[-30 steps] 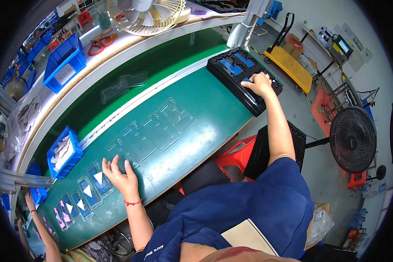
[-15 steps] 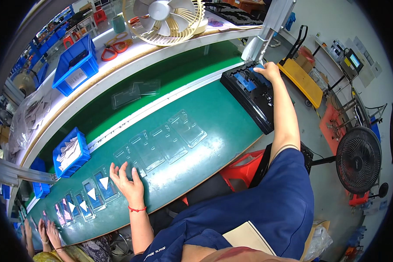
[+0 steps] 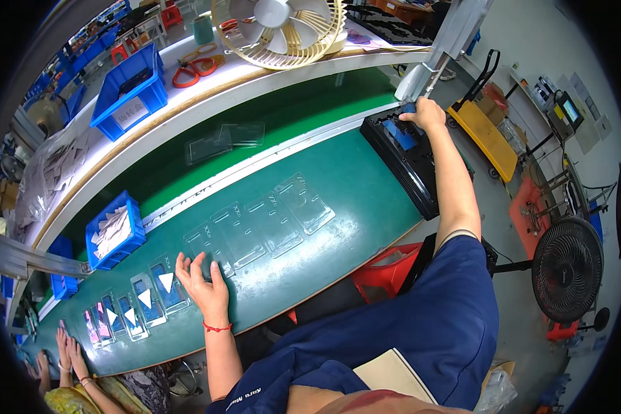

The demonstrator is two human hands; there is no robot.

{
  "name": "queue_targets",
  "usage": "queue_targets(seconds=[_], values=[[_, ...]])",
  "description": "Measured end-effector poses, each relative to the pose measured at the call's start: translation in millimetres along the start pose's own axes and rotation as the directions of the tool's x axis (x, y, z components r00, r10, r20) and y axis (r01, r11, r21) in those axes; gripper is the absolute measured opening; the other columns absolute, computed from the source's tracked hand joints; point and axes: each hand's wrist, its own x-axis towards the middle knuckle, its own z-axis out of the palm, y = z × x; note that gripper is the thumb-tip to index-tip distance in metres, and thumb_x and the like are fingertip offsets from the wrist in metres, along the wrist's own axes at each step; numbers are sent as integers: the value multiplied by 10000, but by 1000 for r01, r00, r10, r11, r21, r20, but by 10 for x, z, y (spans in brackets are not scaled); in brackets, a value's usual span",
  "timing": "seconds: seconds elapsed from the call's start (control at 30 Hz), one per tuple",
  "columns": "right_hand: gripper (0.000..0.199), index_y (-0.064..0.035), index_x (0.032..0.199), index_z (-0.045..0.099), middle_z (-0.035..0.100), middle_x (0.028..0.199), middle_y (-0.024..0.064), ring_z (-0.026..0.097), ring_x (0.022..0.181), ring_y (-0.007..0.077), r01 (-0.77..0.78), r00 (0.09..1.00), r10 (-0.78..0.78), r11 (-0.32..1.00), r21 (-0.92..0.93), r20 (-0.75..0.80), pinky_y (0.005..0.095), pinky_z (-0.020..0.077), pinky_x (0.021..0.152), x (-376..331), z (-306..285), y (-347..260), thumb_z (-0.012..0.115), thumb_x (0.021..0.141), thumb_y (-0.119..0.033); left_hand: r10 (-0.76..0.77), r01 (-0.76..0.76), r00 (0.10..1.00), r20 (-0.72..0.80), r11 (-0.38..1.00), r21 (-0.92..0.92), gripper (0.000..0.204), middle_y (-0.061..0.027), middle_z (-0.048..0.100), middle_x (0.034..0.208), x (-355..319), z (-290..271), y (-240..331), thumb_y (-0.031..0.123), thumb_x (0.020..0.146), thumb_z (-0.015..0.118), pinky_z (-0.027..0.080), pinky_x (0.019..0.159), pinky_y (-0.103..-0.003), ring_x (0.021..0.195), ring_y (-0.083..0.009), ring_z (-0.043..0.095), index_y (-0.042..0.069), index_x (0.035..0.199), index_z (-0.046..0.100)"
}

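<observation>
Blue material (image 3: 408,107) was seen beside the thumb of the right hand (image 3: 428,114), whose fingers were curled over a black tray (image 3: 399,165); whether anything was gripped could not be told. Just below the thumb tip, a blue piece (image 3: 402,138) was held in the tray, its long axis set roughly along the tray's long edge, with the right hand much the nearer. The left hand (image 3: 205,286) was poised half-open, nothing grasped, beside clear plastic trays (image 3: 245,241). Farther left, white triangles (image 3: 145,298) were displayed near a blue bin (image 3: 129,251).
</observation>
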Motion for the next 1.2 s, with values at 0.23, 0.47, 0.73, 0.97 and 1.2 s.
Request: queue_targets(seconds=[0.23,0.47,0.73,0.97,1.2], values=[[894,18,1112,611,616,1151,201,581,1103,319,45,954,-78,992,117,288,428,448,916,-33,253,-324,758,552,-664,19,-20,1000,-25,999,-28,277,-228,387,1320,7,18,-36,47,785,651,411,940,-437,1124,-382,483,15,1058,618],[648,4,981,611,652,985,225,635,949,357,215,976,-215,977,1,33,432,499,786,-343,-5,-574,765,654,-533,86,-93,990,-115,994,-59,196,-184,491,1240,-4,-26,-64,64,789,650,413,940,-413,1108,-342,512,40,984,648],[308,-6,964,579,641,769,66,597,676,100,251,829,-559,421,872,32,250,467,573,-1931,-166,-1782,724,802,-224,-29,258,954,300,593,-763,454,-103,507,1243,-287,159,547,105,848,633,423,925,-346,1151,-237,482,100,1276,480],[188,-8,1006,569,626,823,21,561,705,59,-206,510,-854,-7,979,102,225,468,607,-3013,107,-2864,639,878,-128,153,674,717,680,-400,-621,561,-102,380,1375,-317,5,364,65,947,472,397,1017,-534,1271,-263,424,153,1439,216],[222,-27,1022,592,630,718,30,581,625,95,-94,504,-846,148,985,175,286,460,564,-2855,227,-3396,665,825,-99,-23,594,754,657,-404,-696,560,-182,433,1306,-458,-539,11,46,950,443,408,1001,-551,1238,-348,448,169,1442,206]])
